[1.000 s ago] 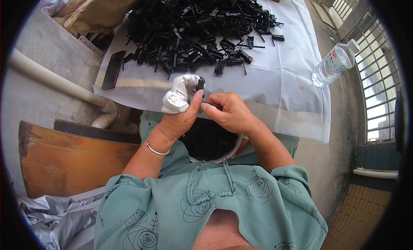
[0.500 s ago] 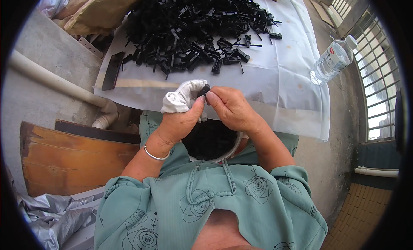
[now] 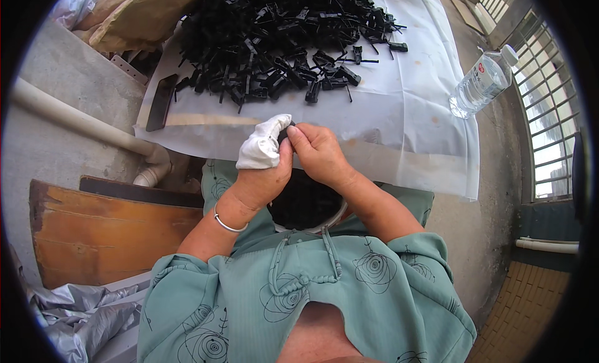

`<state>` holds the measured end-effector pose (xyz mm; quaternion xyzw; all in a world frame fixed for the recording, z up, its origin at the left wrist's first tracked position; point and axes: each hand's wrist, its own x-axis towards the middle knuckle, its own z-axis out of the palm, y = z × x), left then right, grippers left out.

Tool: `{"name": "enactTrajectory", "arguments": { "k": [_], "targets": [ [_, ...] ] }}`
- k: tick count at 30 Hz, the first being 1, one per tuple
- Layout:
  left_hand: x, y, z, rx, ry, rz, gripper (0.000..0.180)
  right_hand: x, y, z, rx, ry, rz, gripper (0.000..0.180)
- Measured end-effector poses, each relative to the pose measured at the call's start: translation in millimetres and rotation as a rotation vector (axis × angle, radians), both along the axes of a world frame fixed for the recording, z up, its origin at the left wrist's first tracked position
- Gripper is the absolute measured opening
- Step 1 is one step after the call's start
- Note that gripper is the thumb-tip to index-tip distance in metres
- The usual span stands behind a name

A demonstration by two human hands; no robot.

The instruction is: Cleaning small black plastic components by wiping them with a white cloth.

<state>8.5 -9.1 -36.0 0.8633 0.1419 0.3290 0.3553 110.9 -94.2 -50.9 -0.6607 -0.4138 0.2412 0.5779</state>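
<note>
Both of my hands meet over the near edge of the table. White cloth (image 3: 259, 149) covers the fingers of my left hand (image 3: 265, 183), while its thumb is bare. That hand is closed around a small black plastic piece (image 3: 283, 134), mostly hidden by cloth and fingers. My right hand (image 3: 319, 156) pinches the same piece from the right with thumb and forefinger. Below them, between my knees, a round white-rimmed bucket (image 3: 342, 210) holds black contents. Farther away, a large heap of black plastic parts (image 3: 281, 51) with thin stems spreads over the table.
White sheeting (image 3: 412, 132) covers the table. A dark phone (image 3: 162, 103) lies at its left edge, and a clear water bottle (image 3: 483, 83) stands at the right. Brown paper (image 3: 134, 19) is at the far left. An orange-brown board (image 3: 112, 229) and a pipe (image 3: 81, 116) are on my left.
Both hands have shifted slightly left together, still holding the black piece. The left hand has turned a little, so less of the piece shows now.
</note>
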Motion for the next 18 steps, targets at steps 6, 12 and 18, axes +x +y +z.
{"name": "enactTrajectory", "arguments": {
  "k": [6, 12, 18],
  "targets": [
    [-0.8, -3.0, 11.2, -0.343, 0.006, -0.094, 0.030, 1.9, -5.9, -2.2, 0.262, 0.209, 0.146, 0.030],
    [1.6, -3.1, 12.9, 0.141, 0.020, -0.026, 0.030, 1.1, -2.8, -0.5, 0.023, 0.037, 0.016, 0.026],
    [1.6, 8.1, 4.2, -0.302, -0.067, -0.148, 0.029, 13.7, -17.2, 13.6, 0.092, -0.022, 0.096, 0.019]
  ]
}}
